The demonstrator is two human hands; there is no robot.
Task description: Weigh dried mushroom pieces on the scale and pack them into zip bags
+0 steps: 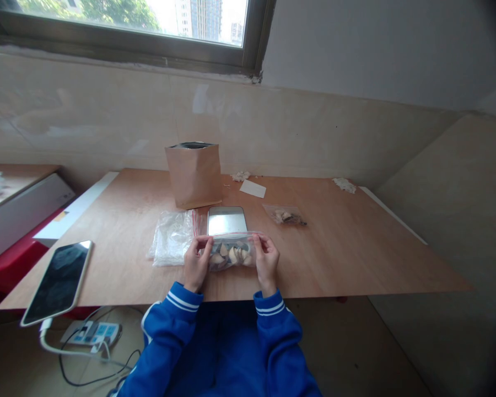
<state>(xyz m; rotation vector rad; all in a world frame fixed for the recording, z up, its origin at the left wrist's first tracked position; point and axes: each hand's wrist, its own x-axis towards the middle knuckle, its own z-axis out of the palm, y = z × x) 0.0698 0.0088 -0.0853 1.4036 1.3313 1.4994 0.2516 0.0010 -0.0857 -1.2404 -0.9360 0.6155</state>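
Note:
A clear zip bag (233,255) with several pale, dried-looking slices inside hangs between my two hands near the table's front edge. My left hand (197,261) pinches its upper left corner, and my right hand (267,261) pinches the upper right corner. The red zip line runs along the top edge between them. Just behind the bag lies a small flat scale with a silvery plate (227,219), its front part hidden by the bag. A stack of clear plastic bags (171,240) is beside my left hand.
An upright brown paper pouch (194,176) stands behind the scale, its top open. Another filled zip bag (287,215) and a white card (253,188) lie to the right. A tablet (60,281) with a cable overhangs the left front edge; a power strip (93,333) is below.

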